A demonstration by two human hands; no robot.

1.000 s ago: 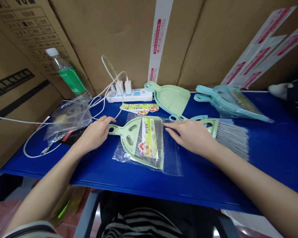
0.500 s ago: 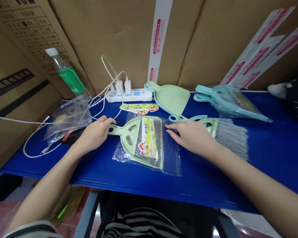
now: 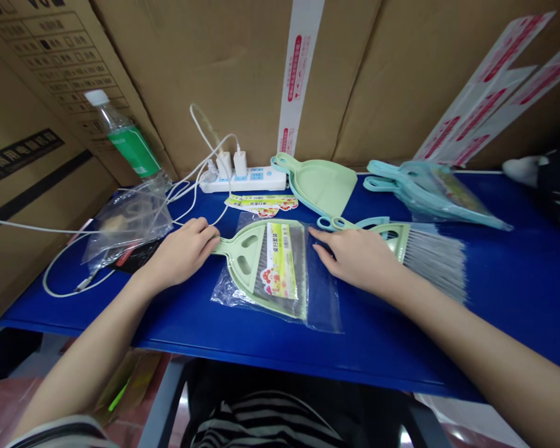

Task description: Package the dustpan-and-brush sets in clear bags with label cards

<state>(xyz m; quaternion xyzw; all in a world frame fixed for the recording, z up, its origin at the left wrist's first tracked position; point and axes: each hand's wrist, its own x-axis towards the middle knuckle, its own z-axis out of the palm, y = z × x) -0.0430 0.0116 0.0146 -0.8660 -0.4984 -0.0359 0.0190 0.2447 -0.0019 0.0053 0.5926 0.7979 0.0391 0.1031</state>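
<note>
In front of me a light green dustpan (image 3: 241, 247) lies flat in a clear plastic bag (image 3: 323, 305), with a grey-bristled brush nested in it and a yellow-and-white label card (image 3: 280, 261) on top. My left hand (image 3: 186, 252) is closed around the dustpan's handle at its left end. My right hand (image 3: 361, 255) rests palm down at the bag's right side, index finger and thumb stretched apart and touching the plastic. Behind that hand lie small brushes (image 3: 436, 258) with grey bristles and green and blue handles, partly hidden by it.
Stacked green and blue dustpans (image 3: 324, 183) and a bagged blue set (image 3: 429, 186) lie at the back. A power strip (image 3: 261, 179) with white cables, loose label cards (image 3: 261, 203), a plastic bottle (image 3: 133, 146) and crumpled plastic (image 3: 126, 218) stand left. Cardboard boxes (image 3: 224, 68) wall the rear.
My left hand has moved slightly right along the handle and its fingers have curled over it. The right hand and the bagged dustpan have hardly moved.
</note>
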